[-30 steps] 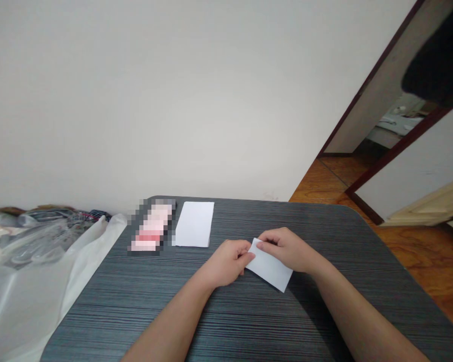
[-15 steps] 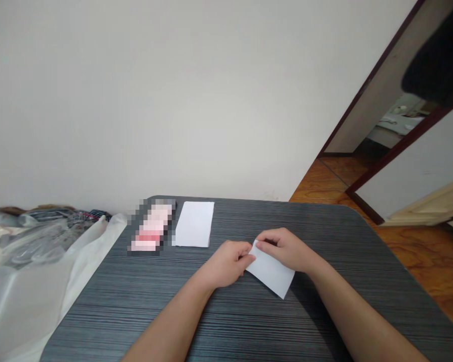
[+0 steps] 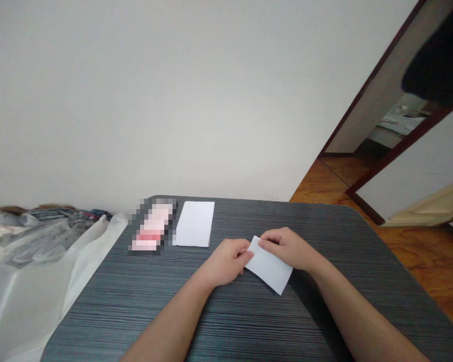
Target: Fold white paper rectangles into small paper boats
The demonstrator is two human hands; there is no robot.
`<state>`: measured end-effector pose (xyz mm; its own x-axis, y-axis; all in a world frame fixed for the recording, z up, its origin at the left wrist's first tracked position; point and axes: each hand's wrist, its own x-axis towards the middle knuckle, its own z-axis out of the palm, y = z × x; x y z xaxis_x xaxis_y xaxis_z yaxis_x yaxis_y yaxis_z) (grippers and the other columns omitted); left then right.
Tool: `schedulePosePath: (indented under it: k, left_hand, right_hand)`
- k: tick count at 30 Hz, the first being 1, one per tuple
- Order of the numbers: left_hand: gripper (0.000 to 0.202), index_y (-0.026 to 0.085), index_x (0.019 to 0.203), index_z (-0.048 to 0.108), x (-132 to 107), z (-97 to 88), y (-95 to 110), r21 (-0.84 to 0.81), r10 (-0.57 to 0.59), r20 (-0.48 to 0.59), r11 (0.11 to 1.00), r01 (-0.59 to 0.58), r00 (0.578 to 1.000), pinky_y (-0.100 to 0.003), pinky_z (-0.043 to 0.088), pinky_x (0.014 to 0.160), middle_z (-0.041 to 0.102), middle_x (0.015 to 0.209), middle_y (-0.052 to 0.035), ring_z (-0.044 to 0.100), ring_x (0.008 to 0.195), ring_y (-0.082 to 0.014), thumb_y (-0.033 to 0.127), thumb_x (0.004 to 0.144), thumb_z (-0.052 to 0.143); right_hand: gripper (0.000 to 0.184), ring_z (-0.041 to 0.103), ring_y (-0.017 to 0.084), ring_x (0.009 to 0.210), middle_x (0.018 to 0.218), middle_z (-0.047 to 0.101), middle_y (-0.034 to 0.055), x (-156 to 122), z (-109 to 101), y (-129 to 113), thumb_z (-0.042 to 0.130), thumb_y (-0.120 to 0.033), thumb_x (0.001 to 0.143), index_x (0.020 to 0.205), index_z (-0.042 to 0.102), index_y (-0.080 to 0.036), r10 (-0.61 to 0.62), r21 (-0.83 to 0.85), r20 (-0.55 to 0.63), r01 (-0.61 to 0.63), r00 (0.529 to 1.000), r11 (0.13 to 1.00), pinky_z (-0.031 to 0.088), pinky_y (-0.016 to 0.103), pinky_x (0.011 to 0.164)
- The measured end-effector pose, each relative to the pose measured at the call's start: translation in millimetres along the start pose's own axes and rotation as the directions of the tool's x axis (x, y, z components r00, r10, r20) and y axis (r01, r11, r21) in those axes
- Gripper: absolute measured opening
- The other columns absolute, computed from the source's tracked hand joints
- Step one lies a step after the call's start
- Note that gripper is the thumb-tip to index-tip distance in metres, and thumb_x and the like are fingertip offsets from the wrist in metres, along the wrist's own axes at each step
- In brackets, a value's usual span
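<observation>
Right now both my hands are closed on a small white rectangular piece of paper [image 3: 271,270], held low over the middle of the dark grey striped bench [image 3: 166,311]. My left hand [image 3: 226,261] has its fingers curled in, and its thumb and fingertips pinch the paper's edge at the nine o'clock side. My right hand [image 3: 287,249] is curled over the top of the paper at about twelve o'clock, with thumb and forefinger nipped together on the upper corner. The two hands almost meet there, knuckle near knuckle. The paper is tilted, and its free corner points down towards five o'clock. I cannot tell whether that corner touches the bench or hangs just above it.

From the paper, at about eleven o'clock, a flat white oblong sheet [image 3: 194,224] lies on the bench near the far edge, well apart from my hands. Just beside that sheet, at its nine o'clock side, lies a pink and white oblong thing [image 3: 153,229] that is blurred out, so I cannot say what it is. Off the bench at nine o'clock there is crumpled clear and white plastic sheeting [image 3: 41,281]. At two o'clock an orange-brown wooden floor [image 3: 419,251] runs towards a dark-framed doorway [image 3: 385,151]. A plain pale wall [image 3: 173,100] stands behind the bench at twelve o'clock.
</observation>
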<state>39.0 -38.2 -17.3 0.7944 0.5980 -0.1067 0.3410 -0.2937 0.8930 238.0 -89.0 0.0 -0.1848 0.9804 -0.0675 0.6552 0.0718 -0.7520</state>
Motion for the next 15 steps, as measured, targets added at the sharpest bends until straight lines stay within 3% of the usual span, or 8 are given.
schedulePosePath:
  k: [6, 15]
  left_hand:
    - [0.025, 0.016, 0.075, 0.055, 0, 0.1, 0, -0.029, -0.009, -0.02, 1.0, 0.008, 1.0, -0.02, 0.033, 0.049, 0.052, 0.055, 0.0023, 0.049, 0.051, -0.0105, 0.032, 0.087, 0.04]
    - [0.023, 0.015, 0.08, 0.057, 3, 0.8, -3, -0.189, -0.052, -0.055, 0.981, 0.041, 0.997, -0.019, 0.032, 0.045, 0.049, 0.055, 0.0029, 0.046, 0.048, -0.0091, 0.034, 0.085, 0.044]
  right_hand:
    - [0.036, 0.046, 0.01, 0.053, 0.059, 0.054, -0.0006, -1, -2, 6, 0.044, -0.035, 0.088, 0.066, 0.063, -0.014, 0.032, -0.049, 0.015, -0.032, 0.999, 0.998, 0.03, 0.02, 0.046]
    - [0.031, 0.048, 0.011, 0.055, 0.063, 0.058, 0.0008, -5, -7, 13, 0.048, -0.037, 0.086, 0.076, 0.067, -0.015, 0.082, 0.037, 0.06, -0.085, 0.995, 0.996, 0.032, 0.02, 0.046]
